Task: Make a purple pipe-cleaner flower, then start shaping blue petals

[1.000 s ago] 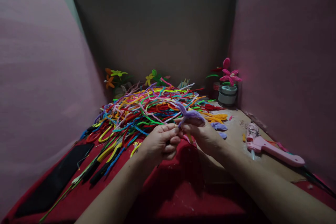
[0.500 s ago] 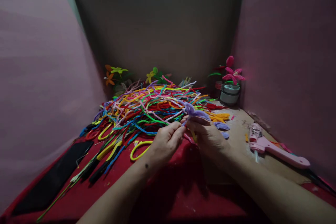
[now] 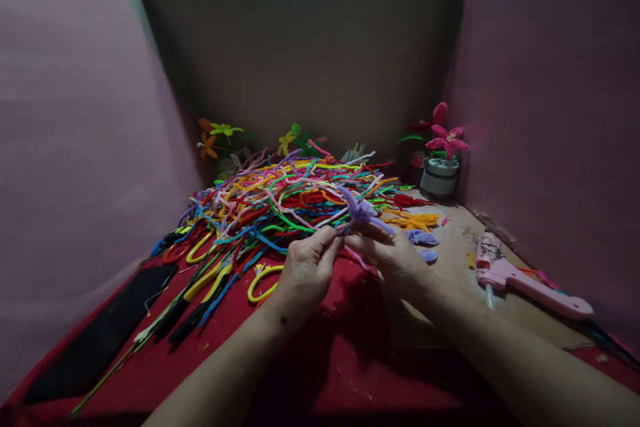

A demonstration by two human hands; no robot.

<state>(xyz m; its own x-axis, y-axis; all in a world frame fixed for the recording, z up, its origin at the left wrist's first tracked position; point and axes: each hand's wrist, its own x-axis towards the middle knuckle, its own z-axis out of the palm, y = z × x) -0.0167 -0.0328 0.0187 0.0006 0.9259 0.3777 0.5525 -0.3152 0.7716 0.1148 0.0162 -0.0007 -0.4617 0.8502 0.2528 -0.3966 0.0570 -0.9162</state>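
Note:
Between my hands, just in front of a heap of colourful pipe cleaners (image 3: 280,200), is a purple pipe-cleaner flower (image 3: 364,211) with fuzzy petals pointing up and to the right. My left hand (image 3: 311,265) is closed, thumb and fingers pinching at the flower's base. From the other side, my right hand (image 3: 397,260) is closed around the lower petals and base, its thumb toward the left fingertips. The fingers hide where the petals join. Loose purple petals (image 3: 423,237) lie right behind my right hand, beside orange petal pieces (image 3: 415,221).
A pink glue gun (image 3: 525,283) rests on a cardboard sheet (image 3: 463,227) at right. Yellow-handled pliers (image 3: 210,287), yellow-handled scissors (image 3: 263,285) and a black flat object (image 3: 103,333) lie left on red cloth (image 3: 345,373). A small pot (image 3: 439,177) with pink flowers (image 3: 447,141) stands behind.
The flower has turned in my fingers, so one petal now points up-left. My left hand has shifted slightly left and down; the yellow strip under my right hand is out of sight.

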